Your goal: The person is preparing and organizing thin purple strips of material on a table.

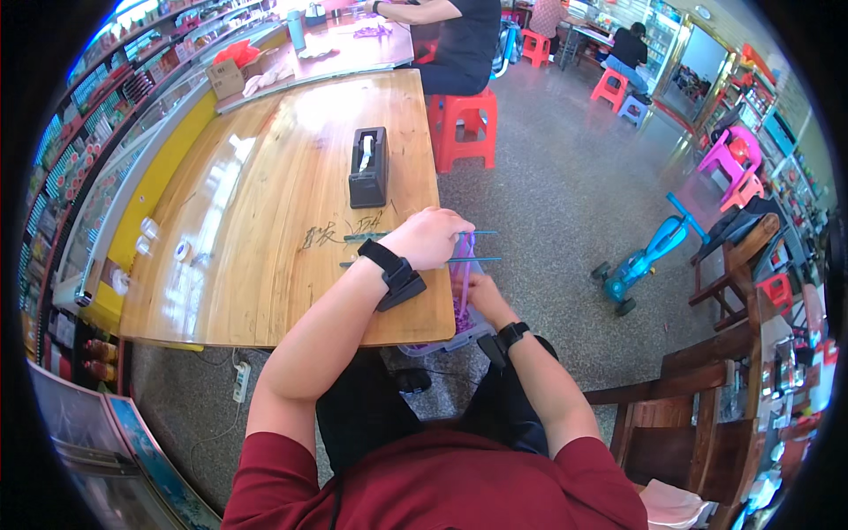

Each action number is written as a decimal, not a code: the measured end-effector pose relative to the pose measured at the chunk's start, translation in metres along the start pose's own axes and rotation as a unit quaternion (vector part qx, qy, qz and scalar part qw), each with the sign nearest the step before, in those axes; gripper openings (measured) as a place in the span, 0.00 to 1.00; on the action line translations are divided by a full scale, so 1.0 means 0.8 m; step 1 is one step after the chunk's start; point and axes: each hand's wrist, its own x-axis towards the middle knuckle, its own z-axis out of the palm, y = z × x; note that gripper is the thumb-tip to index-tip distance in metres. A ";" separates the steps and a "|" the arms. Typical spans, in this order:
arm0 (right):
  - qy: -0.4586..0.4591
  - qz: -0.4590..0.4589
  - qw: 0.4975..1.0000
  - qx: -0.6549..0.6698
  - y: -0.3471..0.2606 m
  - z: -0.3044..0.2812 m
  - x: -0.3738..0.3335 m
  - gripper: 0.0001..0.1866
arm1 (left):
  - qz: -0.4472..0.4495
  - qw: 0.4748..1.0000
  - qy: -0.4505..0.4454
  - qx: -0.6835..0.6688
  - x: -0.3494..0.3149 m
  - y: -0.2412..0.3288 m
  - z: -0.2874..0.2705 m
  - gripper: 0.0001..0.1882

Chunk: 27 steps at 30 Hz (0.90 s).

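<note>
Two thin blue-green rods (486,259) lie across the right edge of the wooden table and jut out past it. My left hand (431,237) rests over the rods, its fingers closed at the top of a purple strip (465,265) that hangs beside the table edge. Lower down, my right hand (481,294) is curled at the strip; its fingertips are partly hidden. Beneath it, a clear plastic box (481,334) holds a heap of purple strips (462,320), partly covered by the tabletop.
A black tape dispenser (368,172) stands on the wooden table (221,291). Beyond are a red stool (464,128) and a seated person (455,53). To the right are a blue child's scooter (649,252) and a wooden chair (689,415). Shelves line the left.
</note>
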 end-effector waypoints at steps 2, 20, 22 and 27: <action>-0.010 0.024 0.999 -0.032 0.017 0.006 -0.020 0.11 | 0.013 1.000 0.018 -0.002 -0.001 0.000 0.000 0.17; -0.080 0.249 0.962 -0.079 0.058 0.016 -0.140 0.08 | 0.025 1.000 0.016 -0.003 -0.002 0.001 -0.002 0.16; -0.102 0.262 0.957 -0.074 0.052 0.010 -0.155 0.09 | 0.022 1.000 0.013 0.002 0.000 0.002 -0.001 0.16; -0.177 0.281 0.943 -0.040 0.007 0.016 -0.191 0.12 | -0.018 0.999 0.015 -0.041 -0.008 0.006 -0.010 0.15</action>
